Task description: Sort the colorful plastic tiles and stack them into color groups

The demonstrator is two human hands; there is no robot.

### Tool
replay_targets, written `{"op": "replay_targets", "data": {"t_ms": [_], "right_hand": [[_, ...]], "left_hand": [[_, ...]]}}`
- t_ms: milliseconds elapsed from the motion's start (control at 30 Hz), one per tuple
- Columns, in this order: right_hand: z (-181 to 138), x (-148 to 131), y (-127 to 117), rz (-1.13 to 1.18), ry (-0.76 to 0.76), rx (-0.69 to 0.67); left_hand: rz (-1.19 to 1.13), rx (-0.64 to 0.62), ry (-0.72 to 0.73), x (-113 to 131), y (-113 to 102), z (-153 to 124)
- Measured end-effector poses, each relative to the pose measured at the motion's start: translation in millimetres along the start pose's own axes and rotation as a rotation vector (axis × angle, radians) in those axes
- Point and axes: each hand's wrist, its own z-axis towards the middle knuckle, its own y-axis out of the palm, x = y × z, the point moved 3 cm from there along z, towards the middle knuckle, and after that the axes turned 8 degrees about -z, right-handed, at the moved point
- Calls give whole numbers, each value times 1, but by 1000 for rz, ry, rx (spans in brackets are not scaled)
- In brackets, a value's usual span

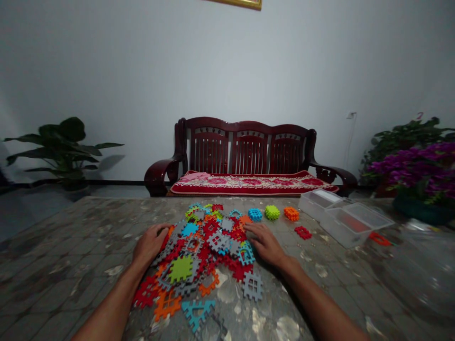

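Marbled table (71, 265): left hand (149, 246) and right hand (265, 244) rest flat, grip open, holding nothing, flanking tile pile (202, 251).

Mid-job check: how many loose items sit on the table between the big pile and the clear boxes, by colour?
Blue item: 1
Green item: 1
Orange item: 1
Red item: 1
Total: 4
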Motion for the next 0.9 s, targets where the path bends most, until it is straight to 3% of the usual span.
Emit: {"op": "replay_targets", "data": {"t_ms": [200,567,667,800,900], "right_hand": [[8,-13,6,-57,-45,-174],[4,-19,4,-224,-124,-94],[2,-11,3,-208,-26,18],[-2,10,-6,-68,232,207],[-7,28,-15,-62,419,226]], "left_hand": [[11,5,-7,1,0,0],[7,8,16,-4,1,1],[5,4,15,-2,1,1],[11,-2,4,0,-1,-1],[9,2,-9,-1,-1,0]]}}
